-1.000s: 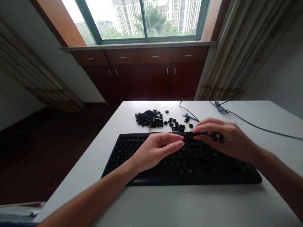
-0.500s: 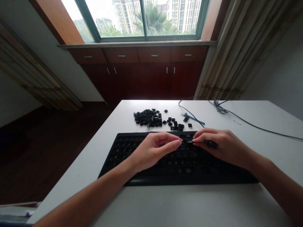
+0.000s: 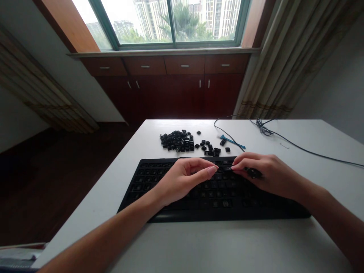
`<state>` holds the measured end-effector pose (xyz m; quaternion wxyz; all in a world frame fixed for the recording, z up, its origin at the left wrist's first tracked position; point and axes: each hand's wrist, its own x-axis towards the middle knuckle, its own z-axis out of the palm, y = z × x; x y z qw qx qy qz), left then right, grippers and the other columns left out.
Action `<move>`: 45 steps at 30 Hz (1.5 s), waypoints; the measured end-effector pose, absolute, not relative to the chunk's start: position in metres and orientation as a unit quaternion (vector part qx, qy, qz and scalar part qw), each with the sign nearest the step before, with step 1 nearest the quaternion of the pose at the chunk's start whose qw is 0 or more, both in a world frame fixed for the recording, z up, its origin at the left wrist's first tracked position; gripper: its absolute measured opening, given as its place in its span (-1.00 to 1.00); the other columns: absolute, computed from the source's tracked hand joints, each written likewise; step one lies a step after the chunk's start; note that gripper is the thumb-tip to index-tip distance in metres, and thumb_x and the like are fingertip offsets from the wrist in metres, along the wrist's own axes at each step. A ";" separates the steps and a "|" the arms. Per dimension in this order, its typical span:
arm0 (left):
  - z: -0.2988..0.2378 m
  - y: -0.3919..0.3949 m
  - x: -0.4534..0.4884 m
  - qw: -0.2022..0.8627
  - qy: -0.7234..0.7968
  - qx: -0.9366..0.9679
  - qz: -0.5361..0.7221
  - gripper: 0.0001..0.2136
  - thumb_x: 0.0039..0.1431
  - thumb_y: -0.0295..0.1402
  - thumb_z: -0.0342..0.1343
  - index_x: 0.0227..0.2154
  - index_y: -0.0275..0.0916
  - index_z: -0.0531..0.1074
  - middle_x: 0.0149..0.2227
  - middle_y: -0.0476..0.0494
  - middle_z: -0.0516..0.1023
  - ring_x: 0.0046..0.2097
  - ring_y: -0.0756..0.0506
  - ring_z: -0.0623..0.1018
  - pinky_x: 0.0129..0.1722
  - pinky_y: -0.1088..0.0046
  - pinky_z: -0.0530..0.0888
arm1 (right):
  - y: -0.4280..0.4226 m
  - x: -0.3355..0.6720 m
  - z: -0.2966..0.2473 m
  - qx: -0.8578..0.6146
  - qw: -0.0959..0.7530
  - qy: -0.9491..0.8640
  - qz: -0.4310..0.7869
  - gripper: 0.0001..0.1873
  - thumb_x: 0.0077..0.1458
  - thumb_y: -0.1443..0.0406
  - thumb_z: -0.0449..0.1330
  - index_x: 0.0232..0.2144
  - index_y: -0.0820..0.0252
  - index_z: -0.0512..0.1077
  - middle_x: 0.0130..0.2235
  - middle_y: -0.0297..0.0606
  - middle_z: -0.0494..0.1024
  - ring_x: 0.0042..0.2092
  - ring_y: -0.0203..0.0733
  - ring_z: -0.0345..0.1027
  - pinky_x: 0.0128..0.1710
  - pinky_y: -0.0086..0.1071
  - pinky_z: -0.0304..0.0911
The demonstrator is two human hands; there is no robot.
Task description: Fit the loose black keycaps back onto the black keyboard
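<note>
A black keyboard (image 3: 182,215) lies on the white table with many of its keycaps off, its sockets showing. Over its upper middle, my left hand (image 3: 184,178) has thumb and forefinger pinched together; whatever is between the tips is too small to make out. Just to its right, my right hand (image 3: 261,172) pinches a small black keycap (image 3: 228,168) low over the keyboard's top rows. Beneath its curled fingers shows a dark shiny patch that I cannot identify. Beyond the keyboard is a heap of loose black keycaps (image 3: 176,141), with several more scattered to its right.
A blue tool (image 3: 233,141) lies behind my right hand, beside a loose keycap. A black cable (image 3: 301,147) crosses the table's right side, bundled near the far edge. A thin bent wire (image 3: 284,146) lies close to it. The table's left edge (image 3: 93,201) drops to a dark floor.
Both hands stay almost in place over the keyboard. The keycap at my right fingertips looks slightly lower and flatter. The whole view has shifted a little.
</note>
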<state>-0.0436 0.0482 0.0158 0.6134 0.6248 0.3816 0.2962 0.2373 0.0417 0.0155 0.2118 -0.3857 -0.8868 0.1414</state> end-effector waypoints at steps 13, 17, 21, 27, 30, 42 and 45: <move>0.016 0.048 -0.044 0.622 0.381 0.619 0.291 -0.70 0.19 -0.12 0.26 -0.15 -0.21 0.61 -0.20 -0.13 0.63 -0.19 -0.04 0.53 -0.17 0.49 0.44 | 0.042 0.240 0.013 -0.416 0.214 -0.873 0.136 -0.87 0.24 0.27 0.20 -0.19 0.06 0.55 -0.08 -0.25 0.63 -0.18 -0.14 0.56 -0.18 -0.31 0.42; 0.015 0.049 -0.044 0.628 0.381 0.613 0.291 -0.71 0.19 -0.13 0.27 -0.15 -0.21 0.61 -0.23 -0.10 0.62 -0.21 -0.02 0.52 -0.19 0.52 0.42 | 0.041 0.238 0.014 -0.406 0.210 -0.880 0.127 -0.86 0.26 0.26 0.19 -0.18 0.06 0.55 -0.10 -0.27 0.64 -0.21 -0.17 0.56 -0.19 -0.33 0.41; 0.016 0.049 -0.045 0.631 0.375 0.614 0.291 -0.73 0.19 -0.14 0.27 -0.16 -0.21 0.61 -0.25 -0.08 0.61 -0.21 0.01 0.52 -0.19 0.54 0.42 | 0.041 0.239 0.015 -0.396 0.199 -0.889 0.114 -0.85 0.28 0.26 0.16 -0.20 0.07 0.55 -0.09 -0.28 0.63 -0.24 -0.22 0.56 -0.22 -0.38 0.39; 0.015 0.049 -0.045 0.631 0.372 0.615 0.291 -0.75 0.19 -0.15 0.27 -0.17 -0.19 0.61 -0.25 -0.06 0.62 -0.21 0.02 0.52 -0.19 0.56 0.42 | 0.041 0.242 0.014 -0.391 0.187 -0.895 0.110 -0.82 0.30 0.25 0.13 -0.18 0.06 0.54 -0.06 -0.30 0.61 -0.25 -0.25 0.54 -0.22 -0.40 0.37; 0.015 0.049 -0.045 0.628 0.375 0.617 0.290 -0.74 0.20 -0.14 0.27 -0.17 -0.19 0.61 -0.25 -0.07 0.62 -0.21 0.01 0.52 -0.20 0.55 0.42 | 0.041 0.241 0.014 -0.388 0.179 -0.898 0.103 -0.83 0.30 0.25 0.13 -0.18 0.05 0.54 -0.06 -0.30 0.61 -0.29 -0.26 0.53 -0.25 -0.40 0.36; 0.014 0.049 -0.044 0.639 0.370 0.605 0.298 -0.75 0.18 -0.17 0.29 -0.18 -0.22 0.62 -0.25 -0.08 0.63 -0.21 0.01 0.54 -0.18 0.57 0.45 | 0.040 0.203 0.053 -0.398 0.548 -0.630 0.380 -0.49 0.29 0.18 0.16 -0.69 0.10 0.17 -0.68 -0.43 0.14 -0.63 -0.34 0.02 -0.65 -0.36 -0.01; 0.014 0.049 -0.044 0.637 0.373 0.604 0.302 -0.75 0.18 -0.17 0.29 -0.18 -0.22 0.62 -0.25 -0.07 0.63 -0.22 0.02 0.54 -0.18 0.58 0.46 | 0.047 0.180 0.070 -0.337 0.577 -0.574 0.474 -0.41 0.24 0.20 0.20 -0.74 0.10 0.04 -0.73 -0.48 -0.01 -0.69 -0.38 -0.12 -0.71 -0.37 -0.15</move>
